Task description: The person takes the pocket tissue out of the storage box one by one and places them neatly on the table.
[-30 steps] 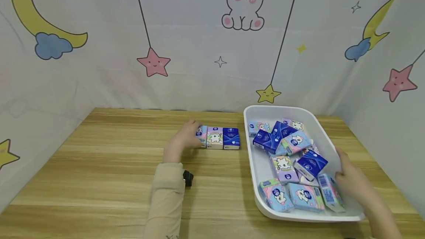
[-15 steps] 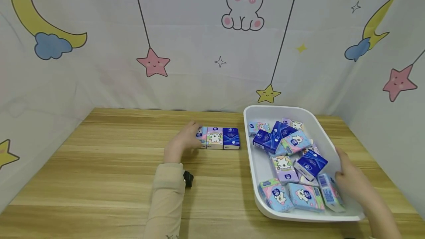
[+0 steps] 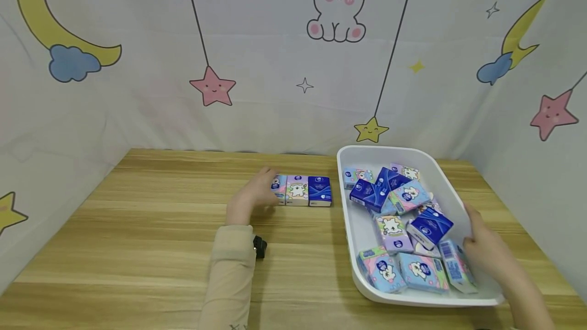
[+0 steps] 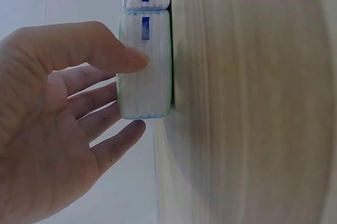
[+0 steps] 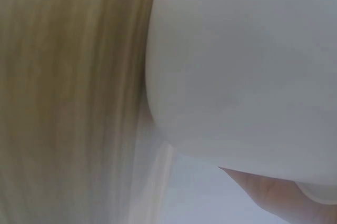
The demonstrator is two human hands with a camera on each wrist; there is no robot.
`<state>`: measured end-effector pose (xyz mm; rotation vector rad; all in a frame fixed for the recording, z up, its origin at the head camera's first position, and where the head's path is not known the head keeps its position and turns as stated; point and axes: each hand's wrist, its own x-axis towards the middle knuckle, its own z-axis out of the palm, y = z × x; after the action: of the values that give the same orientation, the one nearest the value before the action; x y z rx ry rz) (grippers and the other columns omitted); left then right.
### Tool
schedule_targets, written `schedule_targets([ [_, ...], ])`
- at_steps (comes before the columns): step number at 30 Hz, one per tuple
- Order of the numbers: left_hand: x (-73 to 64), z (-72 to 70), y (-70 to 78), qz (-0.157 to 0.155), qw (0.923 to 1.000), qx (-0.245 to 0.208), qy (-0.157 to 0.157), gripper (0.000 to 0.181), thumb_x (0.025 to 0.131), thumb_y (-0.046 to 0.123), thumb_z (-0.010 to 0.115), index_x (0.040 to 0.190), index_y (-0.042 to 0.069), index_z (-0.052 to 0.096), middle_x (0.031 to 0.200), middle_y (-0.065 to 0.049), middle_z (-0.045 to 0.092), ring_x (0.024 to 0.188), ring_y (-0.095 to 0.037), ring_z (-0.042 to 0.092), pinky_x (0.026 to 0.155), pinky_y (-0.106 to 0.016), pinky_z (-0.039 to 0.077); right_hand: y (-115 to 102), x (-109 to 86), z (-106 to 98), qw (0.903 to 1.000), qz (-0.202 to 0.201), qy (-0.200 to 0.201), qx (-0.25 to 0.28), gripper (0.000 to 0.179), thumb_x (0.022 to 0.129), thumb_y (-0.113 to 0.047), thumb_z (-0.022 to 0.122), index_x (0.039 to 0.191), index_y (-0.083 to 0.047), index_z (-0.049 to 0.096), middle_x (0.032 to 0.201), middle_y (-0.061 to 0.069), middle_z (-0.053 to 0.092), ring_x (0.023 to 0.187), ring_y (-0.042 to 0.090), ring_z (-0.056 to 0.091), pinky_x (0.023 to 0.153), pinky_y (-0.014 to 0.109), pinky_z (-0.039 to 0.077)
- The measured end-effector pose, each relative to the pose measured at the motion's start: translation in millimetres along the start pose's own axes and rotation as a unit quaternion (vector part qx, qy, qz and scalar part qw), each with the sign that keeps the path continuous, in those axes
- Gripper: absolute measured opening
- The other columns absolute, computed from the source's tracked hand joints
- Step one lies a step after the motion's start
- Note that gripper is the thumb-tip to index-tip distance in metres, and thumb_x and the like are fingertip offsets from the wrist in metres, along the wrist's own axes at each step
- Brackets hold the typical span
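On tabletop (image 3: 298, 274), bin's (image 3: 364, 228) packets (image 3: 394, 233): head-view only

From my end I can read no word or number: the dark blue packet (image 3: 319, 193) in the row bears a small emblem (image 3: 319, 180) and pale print, too tiny; the purple packet (image 3: 297, 193) beside it carries a round blue badge (image 3: 298, 178), illegible; my left wrist view shows a blurred blue bar (image 4: 145, 28) on the end packet (image 4: 145, 92); one packet (image 3: 456, 271) in the tub (image 3: 385, 153) has what looks like a barcode (image 3: 446, 250)
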<state>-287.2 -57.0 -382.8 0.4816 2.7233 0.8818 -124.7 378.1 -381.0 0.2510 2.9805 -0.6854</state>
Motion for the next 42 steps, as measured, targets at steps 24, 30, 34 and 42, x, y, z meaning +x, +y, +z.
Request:
schedule_targets([
  [24,-11.2,-17.8,21.1,0.022,0.9996,0.015,0.012,0.085,0.080,0.008,0.068,0.153,0.012,0.024,0.159,-0.015,0.022,0.146,-0.036,0.023,0.115,-0.054,0.029,2,-0.7,2,0.9998,-0.011,0.014,-0.009,0.075,0.088,0.000,0.039,0.149,0.006,-0.004,0.130,0.049,0.036,0.112,0.066,0.043,0.083,0.072,0.041],
  [30,-17.9,-23.2,34.1,0.039,0.9987,0.020,0.026,0.087,0.080,0.011,0.070,0.153,0.012,0.022,0.160,-0.013,0.022,0.147,-0.034,0.022,0.116,-0.052,0.028,2,-0.3,1,0.9998,-0.010,0.013,-0.008,0.075,0.088,-0.001,0.039,0.149,0.006,-0.004,0.130,0.049,0.036,0.112,0.065,0.044,0.082,0.071,0.042],
  [34,-21.7,-25.7,48.6,0.052,0.9974,0.039,0.031,0.086,0.081,0.015,0.071,0.153,0.011,0.024,0.159,-0.014,0.023,0.146,-0.034,0.024,0.116,-0.050,0.030,2,-0.5,1,0.9999,-0.008,0.012,-0.007,0.075,0.089,-0.001,0.039,0.150,0.006,-0.005,0.130,0.049,0.036,0.112,0.065,0.044,0.083,0.072,0.042],
  [42,-28.0,-19.8,85.2,0.092,0.9913,0.090,0.025,0.082,0.084,0.024,0.069,0.152,0.008,0.025,0.157,-0.012,0.030,0.142,-0.030,0.035,0.114,-0.043,0.035,0,-0.5,1,0.9999,-0.006,0.009,-0.004,0.075,0.088,0.001,0.039,0.150,0.006,-0.005,0.131,0.049,0.035,0.114,0.066,0.042,0.085,0.073,0.040],
])
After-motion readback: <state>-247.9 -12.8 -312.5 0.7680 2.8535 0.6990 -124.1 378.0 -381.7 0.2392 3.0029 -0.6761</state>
